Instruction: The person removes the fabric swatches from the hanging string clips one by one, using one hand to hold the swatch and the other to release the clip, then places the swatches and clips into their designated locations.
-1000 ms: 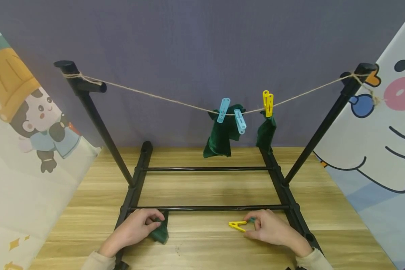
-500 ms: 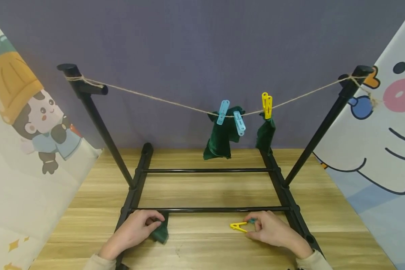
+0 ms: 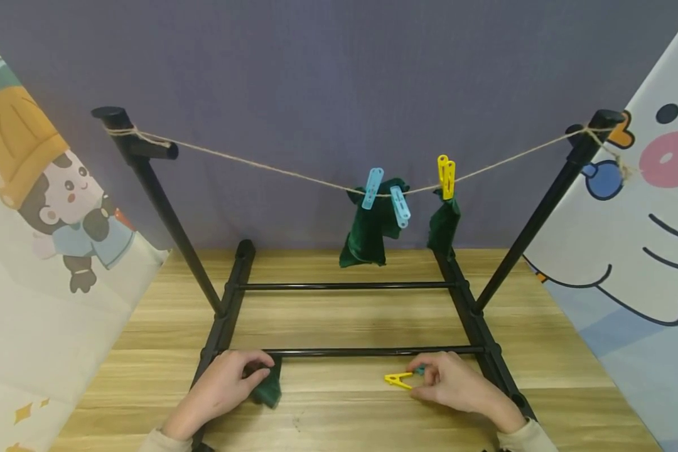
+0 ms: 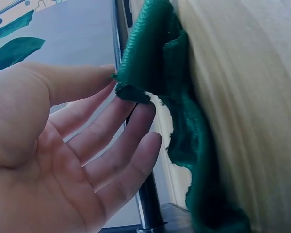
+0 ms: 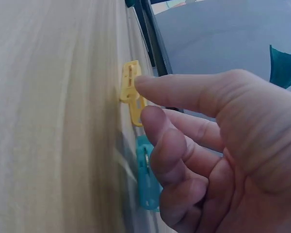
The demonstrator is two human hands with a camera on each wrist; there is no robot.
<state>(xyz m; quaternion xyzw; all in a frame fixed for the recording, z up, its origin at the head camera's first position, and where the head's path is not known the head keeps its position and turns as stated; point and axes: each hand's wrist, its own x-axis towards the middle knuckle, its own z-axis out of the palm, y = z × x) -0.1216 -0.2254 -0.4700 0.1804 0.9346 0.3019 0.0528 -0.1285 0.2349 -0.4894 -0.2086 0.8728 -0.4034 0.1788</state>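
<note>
Over on the left, beside the black post (image 3: 172,220), the person's left hand (image 3: 226,380) pinches the green cloth (image 3: 268,390) by its edge, thumb against fingers, near the front bar (image 3: 350,352). Mid-line, a hanging green piece (image 3: 367,235) droops from the cord (image 3: 248,164) under two blue pegs (image 3: 372,188). Further right, the right hand (image 3: 449,380) has thumb and forefinger clamped on the yellow peg (image 3: 397,379); whether that touches the wood I can't tell. A teal peg (image 5: 147,187) sits by its other, curled fingers. Above, another yellow clip (image 3: 446,177) grips a smaller green piece (image 3: 444,226).
</note>
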